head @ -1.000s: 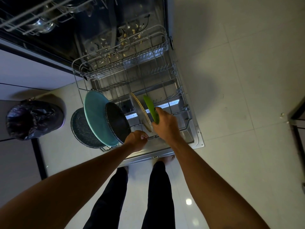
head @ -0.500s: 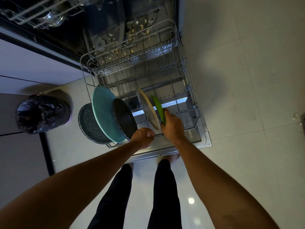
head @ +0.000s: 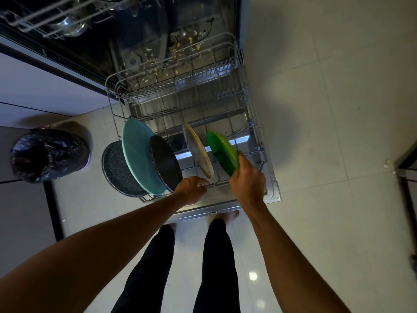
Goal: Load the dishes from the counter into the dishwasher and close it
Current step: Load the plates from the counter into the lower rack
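Right hand (head: 247, 180) clamped on the near rim of green plate (head: 222, 150), thumb over the top edge; plate smooth, glossy, round, tilted on edge at the right end of lower rack (head: 180, 85); left hand (head: 191, 188) with fingers curled round the rack's front wire; rack is pale coated wire with rows of thin tines, pulled out over the open dishwasher door (head: 225, 208); five round dishes on edge in the rack, left to right: dark speckled plate (head: 115, 170), big matte teal plate (head: 137, 159), black shallow pan (head: 165, 163), beige plate (head: 198, 152) with a woven-looking texture, then the green one just beside it, not touching; first three overlap; upper rack (head: 56, 16), one, holds shiny metal bowls (head: 70, 26), count unclear; pale food scraps (head: 176, 50) scattered on the tub floor; one bin (head: 47, 154) lined with a crinkled black bag, left; glossy pale floor tiles (head: 327, 109).
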Demonstrator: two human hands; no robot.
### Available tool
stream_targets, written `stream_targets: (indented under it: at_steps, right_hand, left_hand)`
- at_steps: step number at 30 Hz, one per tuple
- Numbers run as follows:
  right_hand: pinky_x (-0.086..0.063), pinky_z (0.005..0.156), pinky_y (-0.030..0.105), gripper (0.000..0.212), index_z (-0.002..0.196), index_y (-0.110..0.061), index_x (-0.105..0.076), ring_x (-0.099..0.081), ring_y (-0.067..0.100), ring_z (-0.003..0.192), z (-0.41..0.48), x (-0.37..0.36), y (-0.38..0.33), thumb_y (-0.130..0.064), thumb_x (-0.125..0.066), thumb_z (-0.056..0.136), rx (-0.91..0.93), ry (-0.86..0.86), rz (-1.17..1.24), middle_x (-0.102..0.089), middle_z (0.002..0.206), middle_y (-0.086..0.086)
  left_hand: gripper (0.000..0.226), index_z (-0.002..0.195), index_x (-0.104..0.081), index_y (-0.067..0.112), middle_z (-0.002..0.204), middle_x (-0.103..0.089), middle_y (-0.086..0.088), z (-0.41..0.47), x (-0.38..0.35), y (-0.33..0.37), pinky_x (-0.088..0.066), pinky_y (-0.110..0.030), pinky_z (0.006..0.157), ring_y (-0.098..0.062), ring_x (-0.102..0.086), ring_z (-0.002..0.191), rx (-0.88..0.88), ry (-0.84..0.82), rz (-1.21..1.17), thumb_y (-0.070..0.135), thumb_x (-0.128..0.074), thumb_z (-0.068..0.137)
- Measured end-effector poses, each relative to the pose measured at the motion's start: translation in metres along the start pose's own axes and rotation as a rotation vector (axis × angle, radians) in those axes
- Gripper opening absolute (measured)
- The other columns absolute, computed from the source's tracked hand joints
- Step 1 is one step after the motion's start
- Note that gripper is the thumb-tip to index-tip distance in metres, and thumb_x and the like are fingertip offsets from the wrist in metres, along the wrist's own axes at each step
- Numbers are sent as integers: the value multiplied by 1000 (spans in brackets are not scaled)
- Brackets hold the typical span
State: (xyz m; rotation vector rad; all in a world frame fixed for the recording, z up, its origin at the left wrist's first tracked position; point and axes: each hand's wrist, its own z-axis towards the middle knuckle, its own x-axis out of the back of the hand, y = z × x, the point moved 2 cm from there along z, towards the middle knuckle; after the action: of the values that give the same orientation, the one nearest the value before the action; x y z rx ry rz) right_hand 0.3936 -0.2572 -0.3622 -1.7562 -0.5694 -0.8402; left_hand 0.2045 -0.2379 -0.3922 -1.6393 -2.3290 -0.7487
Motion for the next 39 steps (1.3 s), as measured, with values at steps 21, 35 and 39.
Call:
stream_targets:
  at_steps: [21, 35, 39]
  right_hand:
    - [-60, 81, 39, 54, 137, -10, -52, -73, 30, 92, 33, -11, 5, -15, -73, 88, -28, -11, 43, -72, 103, 14]
    - [-61, 83, 48, 57, 142, -9, -50, -73, 31, 94, 27, -17, 3, -13, -71, 89, -115, 85, 78, -72, 106, 15]
    - [-62, 78, 48, 50, 141, -11, -51, -73, 30, 90, 35, -14, 5, -12, -66, 93, -122, 99, 73, -73, 100, 14]
  left_hand:
    - [30, 112, -74, 31, 126, -68, 5, 13, -4, -6, -44, -22, 96, -18, -61, 118, -15, 57, 16, 25, -49, 96]
    - [29, 111, -74, 32, 123, -69, 6, 16, -8, -11, -43, -19, 91, -15, -62, 114, -7, 65, -25, 27, -52, 93]
    - [29, 110, -74, 32, 122, -69, 5, 18, -9, -14, -45, -21, 93, -16, -63, 113, -11, 69, -27, 27, -52, 93]
